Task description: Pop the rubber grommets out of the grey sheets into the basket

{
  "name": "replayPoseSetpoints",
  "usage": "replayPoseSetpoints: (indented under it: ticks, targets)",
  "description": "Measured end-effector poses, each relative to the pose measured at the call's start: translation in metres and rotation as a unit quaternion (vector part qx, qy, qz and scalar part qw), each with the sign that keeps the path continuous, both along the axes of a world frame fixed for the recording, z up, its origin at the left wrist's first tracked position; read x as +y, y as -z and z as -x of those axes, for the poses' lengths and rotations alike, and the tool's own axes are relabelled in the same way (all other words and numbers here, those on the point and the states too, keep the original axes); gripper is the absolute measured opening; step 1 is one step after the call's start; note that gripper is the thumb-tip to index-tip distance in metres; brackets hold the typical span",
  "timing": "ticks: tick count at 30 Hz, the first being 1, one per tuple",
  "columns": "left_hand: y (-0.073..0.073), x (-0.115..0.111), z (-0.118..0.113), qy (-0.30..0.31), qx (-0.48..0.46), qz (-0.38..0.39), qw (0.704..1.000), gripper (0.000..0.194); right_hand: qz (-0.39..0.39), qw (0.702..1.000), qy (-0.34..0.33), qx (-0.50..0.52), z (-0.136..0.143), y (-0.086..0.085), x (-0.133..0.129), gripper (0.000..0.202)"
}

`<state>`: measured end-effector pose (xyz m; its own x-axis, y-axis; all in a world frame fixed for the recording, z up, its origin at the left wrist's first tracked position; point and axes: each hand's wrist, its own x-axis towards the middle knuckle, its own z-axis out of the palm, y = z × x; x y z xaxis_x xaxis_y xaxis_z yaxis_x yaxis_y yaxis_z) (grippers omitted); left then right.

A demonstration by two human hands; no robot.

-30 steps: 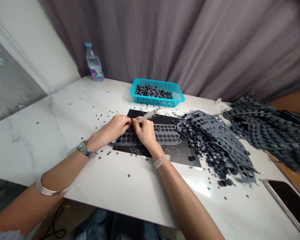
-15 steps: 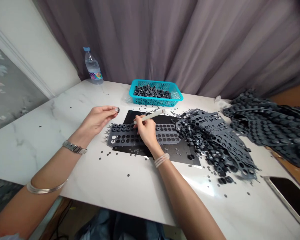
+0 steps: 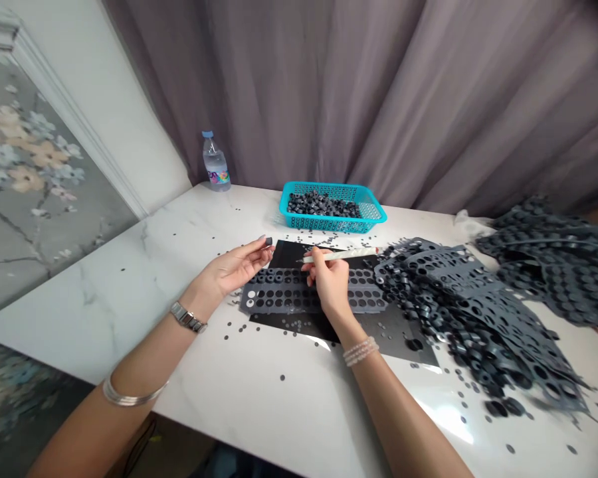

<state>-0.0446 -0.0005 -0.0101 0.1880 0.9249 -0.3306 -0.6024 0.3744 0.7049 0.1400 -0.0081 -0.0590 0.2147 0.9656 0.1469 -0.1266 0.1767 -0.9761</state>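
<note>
Between thumb and fingertips, my left hand (image 3: pixel 234 267) pinches a small dark rubber piece (image 3: pixel 268 241), just above the left end of a grey perforated strip (image 3: pixel 299 305). My right hand (image 3: pixel 329 279) is closed round a pale pen-like tool (image 3: pixel 351 254), its tip pointing left over the strip. Rows of round holes run along the strip, and small round pieces sit in its upper left part. Under the strip lies a black sheet (image 3: pixel 323 327) with small dark discs scattered on it.
A turquoise basket (image 3: pixel 373 211) of small dark pieces stands behind. A water bottle (image 3: pixel 216 166) is at the back left. Punched grey sheets (image 3: pixel 483 285) and loose pieces lie at right, with a dark studded heap (image 3: pixel 553 259) beyond. Small discs dot the white table (image 3: pixel 219 405).
The view has shifted left, so most things appear further right. My left hand has come closer to my right hand, still pinching the piece. The tool now lies flatter and away from the strip's upper row.
</note>
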Motion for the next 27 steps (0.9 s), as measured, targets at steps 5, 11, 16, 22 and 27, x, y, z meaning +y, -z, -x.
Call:
replayPoseSetpoints:
  ticks: [5, 11, 16, 22, 27]
  targets:
    - [-0.007, -0.005, -0.003, -0.029, -0.024, 0.007, 0.999, 0.014, 0.0, 1.0, 0.001, -0.003, 0.0, 0.0, 0.0, 0.036]
    - [-0.009, -0.004, 0.003, -0.018, -0.081, 0.011, 0.997, 0.015, 0.002, 0.997, -0.034, -0.069, 0.001, -0.003, -0.004, 0.037]
    - [-0.002, -0.007, -0.002, 0.015, 0.207, -0.087, 0.974, 0.004, -0.003, 0.98, -0.059, -0.189, 0.006, -0.005, -0.011, 0.035]
    - [0.01, -0.016, -0.007, 0.076, 0.645, -0.355, 0.672, 0.023, -0.037, 0.957, -0.068, -0.279, 0.007, -0.006, -0.014, 0.033]
    - [0.02, -0.016, -0.01, 0.13, 0.683, -0.405, 0.594, 0.026, -0.054, 0.944, -0.07, -0.318, 0.008, -0.006, -0.014, 0.032]
